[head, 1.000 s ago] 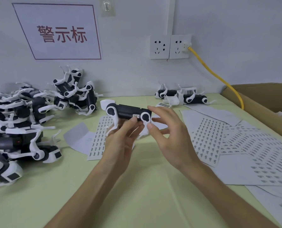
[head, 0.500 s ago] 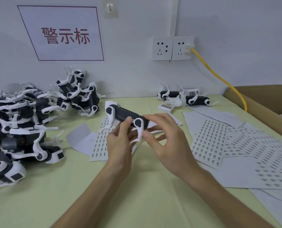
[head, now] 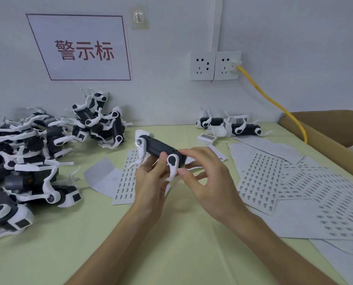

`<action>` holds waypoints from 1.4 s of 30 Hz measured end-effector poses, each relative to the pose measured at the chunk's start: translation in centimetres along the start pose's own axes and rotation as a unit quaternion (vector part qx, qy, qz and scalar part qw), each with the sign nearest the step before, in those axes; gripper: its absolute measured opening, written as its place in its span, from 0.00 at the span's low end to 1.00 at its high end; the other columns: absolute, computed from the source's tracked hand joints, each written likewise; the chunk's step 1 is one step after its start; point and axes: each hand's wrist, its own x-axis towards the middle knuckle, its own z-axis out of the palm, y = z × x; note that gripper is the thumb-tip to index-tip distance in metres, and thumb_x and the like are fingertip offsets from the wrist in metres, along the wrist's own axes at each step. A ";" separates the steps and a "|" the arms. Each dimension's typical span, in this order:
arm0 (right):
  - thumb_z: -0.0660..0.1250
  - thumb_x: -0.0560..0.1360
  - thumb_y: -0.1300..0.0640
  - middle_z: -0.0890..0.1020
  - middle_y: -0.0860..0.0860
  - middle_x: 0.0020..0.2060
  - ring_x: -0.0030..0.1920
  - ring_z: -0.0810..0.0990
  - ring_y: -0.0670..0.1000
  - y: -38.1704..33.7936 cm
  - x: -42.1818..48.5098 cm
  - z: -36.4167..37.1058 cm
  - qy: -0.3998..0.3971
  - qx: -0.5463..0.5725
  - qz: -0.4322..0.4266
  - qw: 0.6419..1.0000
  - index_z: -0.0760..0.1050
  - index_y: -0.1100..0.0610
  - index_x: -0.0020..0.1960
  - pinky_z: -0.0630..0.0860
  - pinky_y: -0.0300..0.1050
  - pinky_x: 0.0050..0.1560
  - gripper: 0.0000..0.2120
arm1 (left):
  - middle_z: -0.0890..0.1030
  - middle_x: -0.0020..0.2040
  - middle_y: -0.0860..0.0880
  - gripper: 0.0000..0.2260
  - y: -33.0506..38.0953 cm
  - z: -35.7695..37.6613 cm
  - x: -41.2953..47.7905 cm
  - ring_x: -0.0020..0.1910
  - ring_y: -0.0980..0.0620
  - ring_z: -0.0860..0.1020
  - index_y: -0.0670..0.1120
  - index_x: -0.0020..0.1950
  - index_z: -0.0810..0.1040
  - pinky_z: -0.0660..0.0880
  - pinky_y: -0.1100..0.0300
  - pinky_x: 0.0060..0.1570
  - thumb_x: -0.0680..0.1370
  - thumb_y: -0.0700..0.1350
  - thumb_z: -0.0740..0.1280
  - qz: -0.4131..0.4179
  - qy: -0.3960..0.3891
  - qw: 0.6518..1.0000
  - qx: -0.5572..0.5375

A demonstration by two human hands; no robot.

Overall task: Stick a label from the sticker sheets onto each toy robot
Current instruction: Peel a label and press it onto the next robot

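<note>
A black-and-white toy robot (head: 158, 148) is held above the middle of the table, its long body angled away to the left. My left hand (head: 151, 183) grips it from below, thumb on its side. My right hand (head: 204, 177) pinches its near end, by the white leg joint. A sticker sheet (head: 127, 177) lies on the table right under the hands. More sticker sheets (head: 260, 177) spread out to the right. I cannot see a label on the robot from here.
A big pile of toy robots (head: 33, 153) fills the left side, reaching the wall. Two more robots (head: 229, 124) lie at the back near a small barcode block (head: 207, 138). A cardboard box (head: 334, 130) borders the right; a yellow cable (head: 274, 103) runs from the wall socket.
The robot has turned in my hands: its far end swung away and to the left, and its near end dropped. Both hands kept their hold and shifted slightly lower.
</note>
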 end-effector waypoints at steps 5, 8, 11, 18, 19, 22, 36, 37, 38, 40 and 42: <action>0.69 0.79 0.58 0.74 0.40 0.58 0.57 0.80 0.44 0.2 -0.3 0.3 -0.035 -0.019 -0.012 0.999 0.75 0.46 0.69 0.79 0.41 0.52 0.20 | 0.83 0.42 0.48 0.19 -0.3 -0.6 0.3 0.47 0.47 0.85 0.47 0.44 0.82 0.80 0.53 0.54 0.88 0.40 0.56 -0.026 0.003 1.000 0.001; 0.68 0.78 0.60 0.74 0.41 0.57 0.56 0.80 0.44 0.0 -0.3 0.4 -0.040 -0.022 -0.019 0.999 0.76 0.46 0.69 0.78 0.39 0.51 0.21 | 0.84 0.44 0.44 0.22 -0.2 -0.5 0.3 0.52 0.43 0.85 0.49 0.40 0.84 0.80 0.51 0.54 0.88 0.44 0.56 -0.041 0.016 0.999 -0.019; 0.69 0.77 0.60 0.76 0.41 0.54 0.54 0.81 0.46 -0.3 -0.2 0.3 -0.029 0.002 -0.027 0.999 0.79 0.47 0.61 0.79 0.41 0.51 0.15 | 0.87 0.47 0.43 0.22 -0.2 -0.5 0.7 0.49 0.43 0.86 0.49 0.41 0.89 0.83 0.52 0.50 0.87 0.47 0.59 -0.055 0.079 0.993 -0.072; 0.74 0.76 0.50 0.77 0.43 0.56 0.60 0.77 0.44 0.2 0.0 0.6 0.023 0.006 0.018 1.000 0.75 0.49 0.56 0.76 0.40 0.55 0.12 | 0.88 0.51 0.41 0.19 -0.3 -0.7 1.2 0.49 0.47 0.86 0.43 0.51 0.85 0.81 0.60 0.42 0.88 0.49 0.57 -0.070 0.052 0.995 -0.038; 0.74 0.76 0.52 0.78 0.44 0.56 0.61 0.77 0.43 0.3 0.1 0.5 0.028 0.010 0.039 0.999 0.75 0.49 0.55 0.76 0.40 0.56 0.12 | 0.87 0.54 0.39 0.18 -0.5 -0.6 1.1 0.52 0.46 0.85 0.42 0.54 0.84 0.81 0.59 0.44 0.87 0.49 0.57 -0.083 0.036 0.995 -0.041; 0.72 0.77 0.51 0.83 0.45 0.55 0.56 0.82 0.44 0.2 0.7 0.0 -0.008 0.102 0.164 0.981 0.73 0.47 0.59 0.78 0.44 0.56 0.13 | 0.82 0.63 0.35 0.15 -0.5 -0.6 1.0 0.56 0.42 0.78 0.39 0.62 0.82 0.77 0.51 0.56 0.85 0.46 0.61 -0.095 0.003 0.994 -0.047; 0.67 0.79 0.50 0.81 0.59 0.49 0.39 0.81 0.57 2.1 2.7 -3.8 0.148 0.481 0.442 0.743 0.75 0.56 0.54 0.74 0.43 0.40 0.10 | 0.77 0.71 0.55 0.16 -2.1 -1.7 0.6 0.68 0.56 0.74 0.50 0.72 0.79 0.64 0.69 0.66 0.84 0.43 0.66 0.149 -0.176 0.781 0.581; 0.67 0.79 0.52 0.81 0.60 0.47 0.39 0.83 0.58 2.2 3.0 -4.4 0.166 0.493 0.436 0.735 0.76 0.57 0.53 0.74 0.43 0.40 0.09 | 0.74 0.74 0.54 0.17 -2.2 -1.7 0.5 0.73 0.54 0.72 0.51 0.73 0.77 0.64 0.64 0.70 0.84 0.45 0.65 0.137 -0.194 0.761 0.604; 0.67 0.78 0.52 0.81 0.60 0.46 0.42 0.84 0.59 2.3 3.1 -5.2 0.184 0.502 0.430 0.727 0.77 0.58 0.53 0.75 0.43 0.40 0.09 | 0.72 0.77 0.54 0.17 -2.3 -1.7 0.5 0.75 0.52 0.70 0.52 0.74 0.76 0.63 0.60 0.73 0.84 0.47 0.65 0.129 -0.204 0.742 0.625; 0.67 0.79 0.49 0.82 0.60 0.49 0.51 0.81 0.60 2.8 3.5 -7.2 0.229 0.513 0.421 0.712 0.78 0.57 0.54 0.77 0.44 0.39 0.12 | 0.69 0.79 0.53 0.18 -2.3 -1.6 0.5 0.77 0.52 0.68 0.53 0.75 0.76 0.63 0.56 0.74 0.84 0.49 0.65 0.124 -0.211 0.727 0.641; 0.66 0.80 0.48 0.80 0.61 0.53 0.53 0.79 0.59 3.5 3.7 -9.8 0.279 0.523 0.402 0.698 0.78 0.58 0.58 0.78 0.44 0.40 0.15 | 0.69 0.79 0.53 0.18 -2.2 -1.6 0.6 0.77 0.52 0.68 0.54 0.74 0.76 0.63 0.55 0.74 0.84 0.49 0.65 0.116 -0.213 0.728 0.641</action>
